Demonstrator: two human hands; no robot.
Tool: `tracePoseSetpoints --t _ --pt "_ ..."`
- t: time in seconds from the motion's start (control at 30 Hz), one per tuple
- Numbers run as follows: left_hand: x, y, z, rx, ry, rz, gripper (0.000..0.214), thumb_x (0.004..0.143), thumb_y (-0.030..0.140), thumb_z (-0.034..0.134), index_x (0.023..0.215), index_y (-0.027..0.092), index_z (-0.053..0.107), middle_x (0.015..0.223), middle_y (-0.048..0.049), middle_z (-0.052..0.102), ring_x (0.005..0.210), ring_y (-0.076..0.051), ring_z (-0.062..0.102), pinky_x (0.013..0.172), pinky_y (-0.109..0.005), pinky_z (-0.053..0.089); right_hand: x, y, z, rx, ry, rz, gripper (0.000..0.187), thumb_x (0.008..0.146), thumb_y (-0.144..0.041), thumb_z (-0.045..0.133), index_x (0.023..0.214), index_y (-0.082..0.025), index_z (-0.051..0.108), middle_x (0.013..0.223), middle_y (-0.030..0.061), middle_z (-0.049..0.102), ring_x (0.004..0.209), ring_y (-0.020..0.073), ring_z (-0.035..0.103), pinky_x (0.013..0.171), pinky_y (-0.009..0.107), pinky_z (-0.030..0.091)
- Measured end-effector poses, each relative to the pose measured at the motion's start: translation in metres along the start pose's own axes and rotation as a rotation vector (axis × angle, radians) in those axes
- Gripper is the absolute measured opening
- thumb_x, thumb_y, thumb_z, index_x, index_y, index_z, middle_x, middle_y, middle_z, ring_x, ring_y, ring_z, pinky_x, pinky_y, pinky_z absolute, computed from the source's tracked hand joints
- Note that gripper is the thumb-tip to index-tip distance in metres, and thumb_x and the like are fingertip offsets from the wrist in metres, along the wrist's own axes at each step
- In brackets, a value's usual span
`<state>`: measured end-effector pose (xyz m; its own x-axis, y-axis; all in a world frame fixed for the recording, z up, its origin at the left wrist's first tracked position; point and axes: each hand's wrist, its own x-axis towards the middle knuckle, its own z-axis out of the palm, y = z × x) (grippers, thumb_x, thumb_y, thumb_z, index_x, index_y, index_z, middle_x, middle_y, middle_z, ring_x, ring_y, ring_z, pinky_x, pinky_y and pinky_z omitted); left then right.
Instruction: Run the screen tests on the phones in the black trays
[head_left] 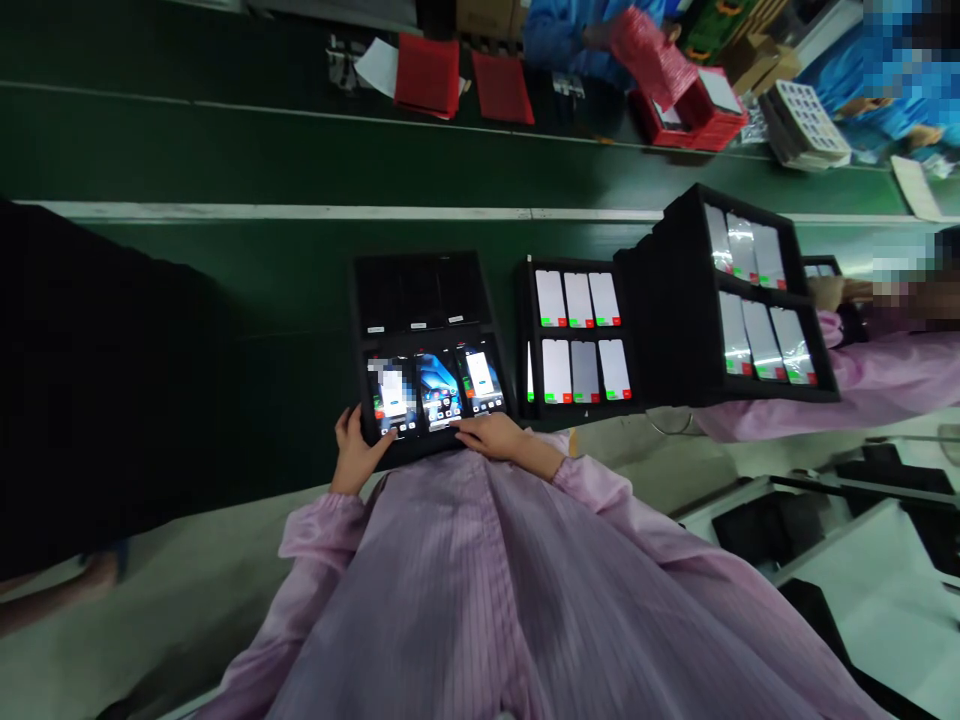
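A black tray (420, 337) lies before me with two rows of phones. In its near row, the left phone (391, 395), middle phone (439, 388) and right phone (481, 375) have lit screens; the far row is dark, with small white labels. My left hand (358, 455) is at the tray's near left corner, fingers apart along the side, thumb at the left phone's lower edge. Over the near rim, my right hand (491, 436) reaches with outstretched fingers to the bottom of the middle phone. Neither hand has lifted anything.
To the right, a second black tray (581, 333) holds phones with white screens. Beyond it stands a stack of black trays (664, 310), with another person's pink sleeve (892, 380) beside it. Red pouches (427, 75) lie across the green bench (285, 235). A large black shape fills the left.
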<state>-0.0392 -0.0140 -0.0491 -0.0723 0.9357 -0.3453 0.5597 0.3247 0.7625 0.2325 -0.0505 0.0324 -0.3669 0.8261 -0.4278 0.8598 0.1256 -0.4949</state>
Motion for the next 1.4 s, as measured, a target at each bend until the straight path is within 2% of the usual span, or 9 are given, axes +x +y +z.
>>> tracePoseSetpoints --t 0.2,0.37,0.57,0.77,0.93,1.0,1.13,1.27,1.4 --pt "0.0 -0.002 0.002 -0.025 0.023 0.025 0.075 0.073 0.041 0.076 0.142 0.02 0.054 0.151 -0.0183 0.043 0.157 -0.035 0.031 0.129 -0.052 0.025 0.008 0.0 -0.005 -0.013 0.069 0.094 0.042 0.11 -0.034 0.048 0.148 -0.025 0.061 0.136 0.008 0.074 0.119 0.0248 0.074 0.101 0.035 0.057" --pt "0.0 -0.002 0.001 -0.039 0.035 0.014 0.07 0.073 0.039 0.074 0.138 0.02 0.056 0.149 -0.0186 0.045 0.156 -0.035 0.033 0.129 -0.052 0.026 0.005 0.002 -0.007 0.025 0.122 0.128 0.041 0.109 -0.035 0.051 0.149 -0.031 0.061 0.135 0.0022 0.075 0.121 0.0217 0.074 0.102 0.031 0.057" --pt "0.003 0.001 -0.001 -0.048 0.037 -0.009 0.065 0.074 0.039 0.072 0.134 0.019 0.058 0.146 -0.0185 0.047 0.155 -0.035 0.035 0.13 -0.051 0.024 0.007 0.012 -0.015 0.054 0.234 0.239 0.045 0.111 -0.034 0.042 0.153 -0.027 0.056 0.135 0.0041 0.075 0.117 0.0212 0.075 0.101 0.031 0.058" --pt "0.006 0.007 -0.001 -0.063 0.031 -0.038 0.062 0.074 0.036 0.072 0.132 0.019 0.059 0.146 -0.0175 0.048 0.154 -0.034 0.036 0.13 -0.05 0.025 0.013 0.01 -0.022 0.037 0.196 0.239 0.042 0.11 -0.035 0.045 0.146 -0.026 0.063 0.138 0.0038 0.073 0.122 0.0227 0.073 0.101 0.031 0.058" --pt "0.011 0.01 -0.002 -0.08 0.046 -0.082 0.057 0.077 0.033 0.07 0.131 0.015 0.062 0.146 -0.0197 0.049 0.152 -0.034 0.039 0.13 -0.046 0.026 0.03 -0.015 -0.018 0.02 0.116 0.118 0.044 0.11 -0.039 0.045 0.152 -0.031 0.056 0.145 0.0003 0.068 0.125 0.0218 0.071 0.104 0.032 0.057" --pt "0.015 0.011 -0.002 -0.084 0.059 -0.09 0.051 0.08 0.033 0.068 0.128 0.018 0.063 0.144 -0.0175 0.052 0.15 -0.033 0.042 0.129 -0.047 0.027 0.041 -0.026 -0.015 0.001 0.072 0.075 0.044 0.11 -0.038 0.045 0.153 -0.031 0.055 0.144 0.0017 0.069 0.122 0.0234 0.073 0.101 0.034 0.058" --pt "0.025 0.019 -0.001 -0.089 0.1 -0.102 0.042 0.081 0.034 0.065 0.12 0.02 0.067 0.136 -0.0151 0.057 0.144 -0.031 0.048 0.129 -0.047 0.029 0.055 -0.035 -0.014 -0.013 0.061 0.085 0.045 0.11 -0.036 0.044 0.152 -0.028 0.057 0.143 0.0057 0.069 0.118 0.0269 0.075 0.098 0.037 0.06" --pt "0.035 0.031 0.005 -0.083 0.13 -0.114 0.04 0.08 0.032 0.064 0.118 0.018 0.066 0.129 -0.0156 0.06 0.139 -0.031 0.052 0.127 -0.047 0.032 0.044 -0.025 -0.018 0.048 0.091 0.08 0.045 0.111 -0.036 0.043 0.155 -0.029 0.053 0.144 0.0029 0.069 0.122 0.0223 0.073 0.102 0.033 0.058" --pt "0.039 0.034 0.008 -0.067 0.134 -0.146 0.041 0.079 0.03 0.064 0.118 0.017 0.065 0.129 -0.0158 0.059 0.137 -0.031 0.054 0.128 -0.047 0.031 0.021 -0.006 -0.017 0.185 0.218 0.146 0.044 0.11 -0.032 0.045 0.152 -0.028 0.056 0.143 0.002 0.07 0.125 0.0189 0.071 0.106 0.03 0.055"
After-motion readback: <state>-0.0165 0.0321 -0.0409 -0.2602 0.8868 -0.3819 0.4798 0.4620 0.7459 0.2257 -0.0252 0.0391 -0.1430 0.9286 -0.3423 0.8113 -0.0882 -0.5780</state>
